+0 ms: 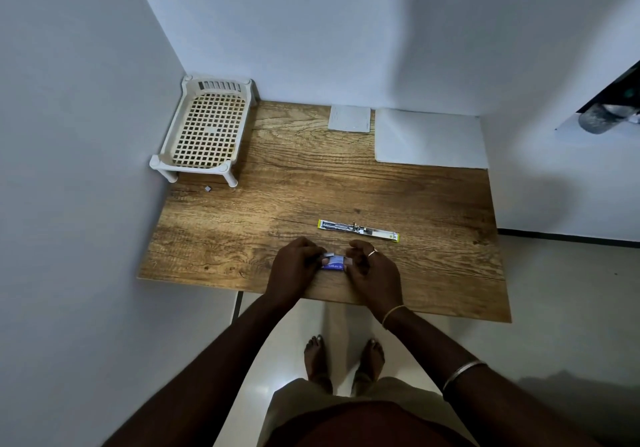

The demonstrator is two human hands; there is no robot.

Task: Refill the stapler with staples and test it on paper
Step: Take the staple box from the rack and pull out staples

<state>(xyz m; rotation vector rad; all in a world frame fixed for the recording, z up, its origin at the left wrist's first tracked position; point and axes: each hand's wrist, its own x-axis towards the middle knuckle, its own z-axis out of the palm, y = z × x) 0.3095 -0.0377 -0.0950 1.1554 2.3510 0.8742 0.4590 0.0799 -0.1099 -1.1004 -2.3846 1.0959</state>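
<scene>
Both forearms reach over the near edge of the table [311, 187]. The left hand [294, 266] and right hand [374, 273] curl inward, pinching the ends of a small blue staple box [333, 262] between them. The stapler [358, 230] lies opened flat just beyond, with paper [429, 138] at far right.

Nothing here can be read. The blue staple box [333, 262], just on the near side of the opened stapler [358, 230], carries pale print along its side — too small and blurred to make out.
</scene>
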